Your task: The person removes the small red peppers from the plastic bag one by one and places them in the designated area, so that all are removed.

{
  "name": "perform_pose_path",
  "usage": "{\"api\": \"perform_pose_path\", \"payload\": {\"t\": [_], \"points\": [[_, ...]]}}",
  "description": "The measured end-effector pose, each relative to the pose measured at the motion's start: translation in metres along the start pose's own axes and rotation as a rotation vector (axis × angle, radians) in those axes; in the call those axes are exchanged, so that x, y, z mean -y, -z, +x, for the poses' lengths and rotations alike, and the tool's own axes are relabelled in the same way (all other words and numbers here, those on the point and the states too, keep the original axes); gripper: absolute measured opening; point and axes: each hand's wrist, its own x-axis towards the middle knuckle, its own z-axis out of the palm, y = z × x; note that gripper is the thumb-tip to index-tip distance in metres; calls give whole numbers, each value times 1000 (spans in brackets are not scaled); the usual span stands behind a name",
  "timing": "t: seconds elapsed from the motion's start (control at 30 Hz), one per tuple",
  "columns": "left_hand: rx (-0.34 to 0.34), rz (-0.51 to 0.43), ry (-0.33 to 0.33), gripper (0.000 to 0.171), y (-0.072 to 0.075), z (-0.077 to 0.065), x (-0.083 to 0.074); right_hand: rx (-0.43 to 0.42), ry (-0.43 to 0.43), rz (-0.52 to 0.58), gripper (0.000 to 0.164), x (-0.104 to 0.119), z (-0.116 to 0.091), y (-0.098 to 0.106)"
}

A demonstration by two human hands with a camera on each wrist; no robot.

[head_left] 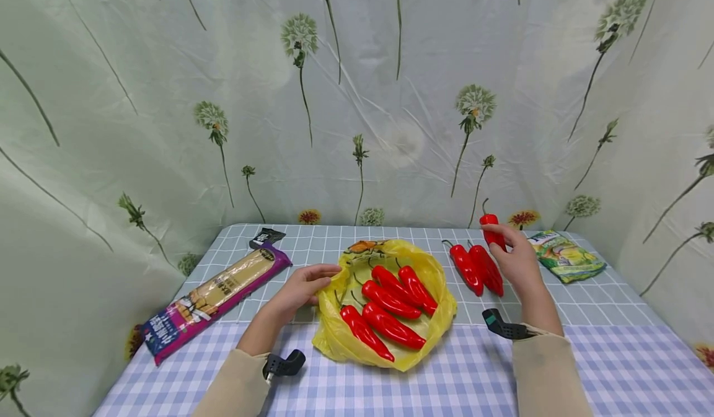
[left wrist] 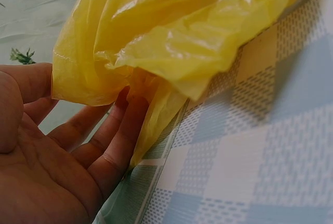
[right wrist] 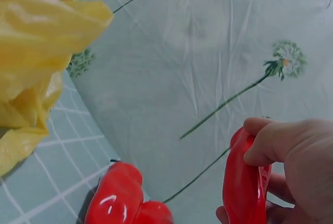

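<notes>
Cloth-covered table [head_left: 613, 373]: before you; blue-and-white gingham cloth [head_left: 474, 380] on its near part, white-gridded grey-green covering [head_left: 318, 238] on its far part.
Curtain [head_left: 413, 95]: pale green, dandelion-printed, behind the table and along both its sides.
Light: soft along the curtain's creases.

Narrow gap between yellow bag [head_left: 445, 302] and two loose peppers [head_left: 467, 269], perhaps tightest farther back

1. A yellow bag [head_left: 333, 337] sits on the table [head_left: 480, 373] with five red peppers [head_left: 393, 327] inside.
2. The left hand [head_left: 298, 290] touches the bag's left side.
3. Right of the bag, the right hand [head_left: 519, 261] holds one pepper [head_left: 489, 220], stem up, near two loose peppers [head_left: 465, 267].
4. Farther right of the bag lies a green packet [head_left: 566, 258].
5. Left of the bag lies a long purple pack [head_left: 214, 298].
</notes>
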Motion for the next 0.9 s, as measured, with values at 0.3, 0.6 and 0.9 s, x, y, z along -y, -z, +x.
{"api": "perform_pose_path", "payload": {"t": [0.3, 0.6, 0.9], "points": [[-6, 18, -4, 38, 0, 1, 1, -2, -49, -24, 49, -17, 2, 1], [-27, 27, 13, 37, -1, 2, 2, -8, -90, -77, 48, -29, 2, 2], [-29, 17, 10, 37, -2, 2, 1, 63, -164, -115, 53, -43, 3, 2]]}}
